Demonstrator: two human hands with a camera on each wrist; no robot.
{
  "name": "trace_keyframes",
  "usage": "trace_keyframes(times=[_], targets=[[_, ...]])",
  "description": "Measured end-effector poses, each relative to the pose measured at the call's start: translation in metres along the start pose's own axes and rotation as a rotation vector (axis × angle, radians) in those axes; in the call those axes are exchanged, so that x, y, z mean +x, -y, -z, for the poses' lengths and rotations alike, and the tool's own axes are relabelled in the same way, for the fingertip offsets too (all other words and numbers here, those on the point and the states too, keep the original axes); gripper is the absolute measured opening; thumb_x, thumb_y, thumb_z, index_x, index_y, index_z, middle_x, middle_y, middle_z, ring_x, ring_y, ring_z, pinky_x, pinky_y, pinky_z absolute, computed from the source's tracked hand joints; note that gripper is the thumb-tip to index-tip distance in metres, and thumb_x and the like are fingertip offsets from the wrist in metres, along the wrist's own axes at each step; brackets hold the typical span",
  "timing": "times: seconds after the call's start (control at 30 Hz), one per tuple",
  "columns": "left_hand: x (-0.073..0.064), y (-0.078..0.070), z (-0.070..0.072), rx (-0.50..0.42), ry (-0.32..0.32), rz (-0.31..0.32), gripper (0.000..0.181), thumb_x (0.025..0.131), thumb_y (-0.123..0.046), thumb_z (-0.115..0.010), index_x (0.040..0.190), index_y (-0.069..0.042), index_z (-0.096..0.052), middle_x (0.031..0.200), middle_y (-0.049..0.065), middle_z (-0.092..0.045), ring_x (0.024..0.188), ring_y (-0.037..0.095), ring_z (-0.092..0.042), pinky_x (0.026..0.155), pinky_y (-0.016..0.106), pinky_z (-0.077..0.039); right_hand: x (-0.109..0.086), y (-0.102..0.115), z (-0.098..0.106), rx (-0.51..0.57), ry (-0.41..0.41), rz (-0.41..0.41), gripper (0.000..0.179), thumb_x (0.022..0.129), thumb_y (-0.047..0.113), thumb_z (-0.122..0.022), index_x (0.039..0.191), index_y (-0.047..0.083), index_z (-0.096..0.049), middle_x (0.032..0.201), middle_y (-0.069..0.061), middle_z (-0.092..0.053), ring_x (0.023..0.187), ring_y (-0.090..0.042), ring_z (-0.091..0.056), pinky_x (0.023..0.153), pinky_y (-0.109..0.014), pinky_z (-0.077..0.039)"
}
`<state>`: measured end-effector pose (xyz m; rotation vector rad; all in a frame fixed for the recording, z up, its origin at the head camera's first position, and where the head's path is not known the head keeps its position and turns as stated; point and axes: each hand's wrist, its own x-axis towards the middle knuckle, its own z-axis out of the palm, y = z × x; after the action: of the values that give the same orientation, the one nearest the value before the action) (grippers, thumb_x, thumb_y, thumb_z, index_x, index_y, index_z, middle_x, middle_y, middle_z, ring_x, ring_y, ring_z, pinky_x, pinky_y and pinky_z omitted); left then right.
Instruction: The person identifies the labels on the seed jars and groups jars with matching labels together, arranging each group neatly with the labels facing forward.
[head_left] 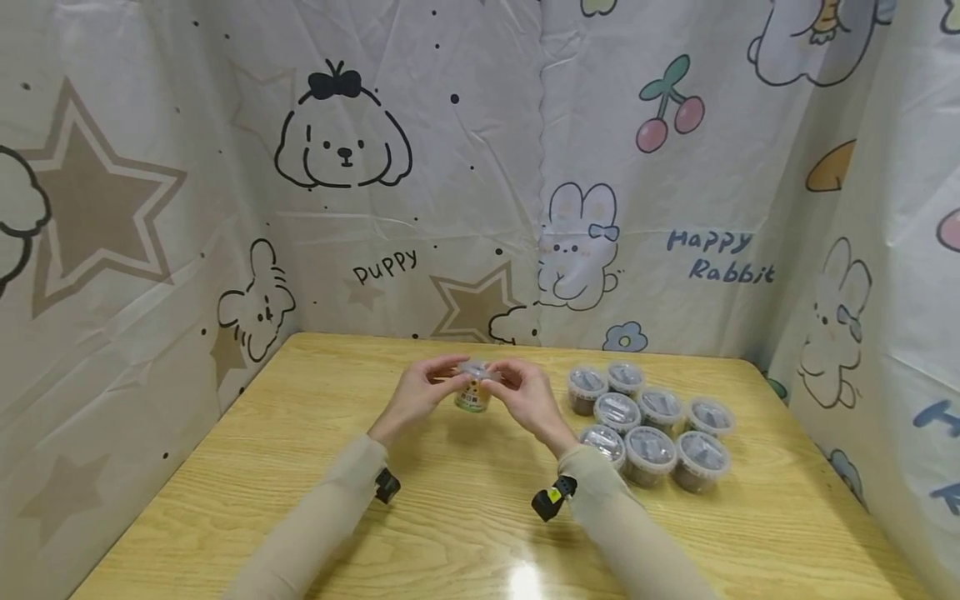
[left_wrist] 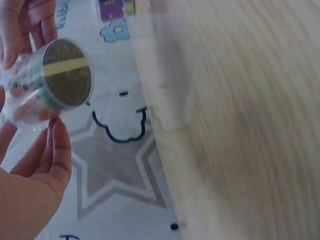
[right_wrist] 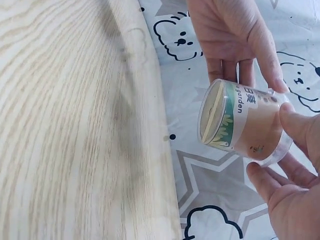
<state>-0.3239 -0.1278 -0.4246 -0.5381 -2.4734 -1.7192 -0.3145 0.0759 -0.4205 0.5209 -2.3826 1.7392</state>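
Printed cup [head_left: 472, 398], I see, points base to table [head_left: 300, 417], long axis approx. vert.; L hand [head_left: 422, 390] & R hand [head_left: 530, 400] pinch top end.

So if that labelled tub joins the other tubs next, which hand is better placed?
Probably the right hand: it and the left hand both hold the labelled tub, but the other tubs stand on the right-hand side.

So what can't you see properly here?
Head view: upper sides of the cup, covered by left hand and right hand.
Head view: part of the front-left tub, behind the right sleeve.
Left wrist view: cup label, blurred.
Left wrist view: rest of the purple-labelled tub, cut by the top edge.
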Motion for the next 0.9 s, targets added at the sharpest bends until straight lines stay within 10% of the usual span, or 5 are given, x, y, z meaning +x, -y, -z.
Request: trace_keyframes(times=[0.33, 0.6, 0.9], targets=[[0.01, 0.0, 0.031, 0.107, 0.103, -0.048, 0.037, 0.087, -0.028, -0.076, 0.118, -0.011, -0.069, 0.111, 0.01, -0.07, 0.1, 0.024, -0.067, 0.088, 0.039, -0.057, 0.017, -0.001, -0.016, -0.053, 0.074, 0.097, 0.012, 0.09, 0.015, -0.072, 0.1, 0.01, -0.069, 0.122, -0.011, -0.068, 0.118, -0.026, -0.063, 0.101, -0.042, -0.052], [0.019, 0.006, 0.039, 0.153, 0.068, -0.072, 0.026, 0.084, -0.018, -0.079, 0.104, -0.006, -0.068, 0.11, 0.012, -0.069, 0.106, 0.03, -0.068, 0.089, 0.036, -0.058, 0.038, -0.008, -0.024, -0.16, 0.123, 0.156, 0.011, 0.09, 0.014, -0.072, 0.097, 0.007, -0.069, 0.139, -0.017, -0.056, 0.129, -0.031, -0.055, 0.103, -0.039, -0.049], [0.023, 0.018, 0.045, 0.294, -0.008, -0.111, 0.02, 0.082, -0.017, -0.08, 0.094, -0.006, -0.067, 0.107, 0.011, -0.069, 0.111, 0.032, -0.065, 0.101, 0.045, -0.051, 0.056, -0.012, -0.04, -0.384, 0.129, 0.216, 0.013, 0.088, 0.016, -0.074, 0.099, 0.009, -0.069, 0.113, -0.009, -0.07, 0.11, -0.026, -0.066, 0.094, -0.039, -0.056]])
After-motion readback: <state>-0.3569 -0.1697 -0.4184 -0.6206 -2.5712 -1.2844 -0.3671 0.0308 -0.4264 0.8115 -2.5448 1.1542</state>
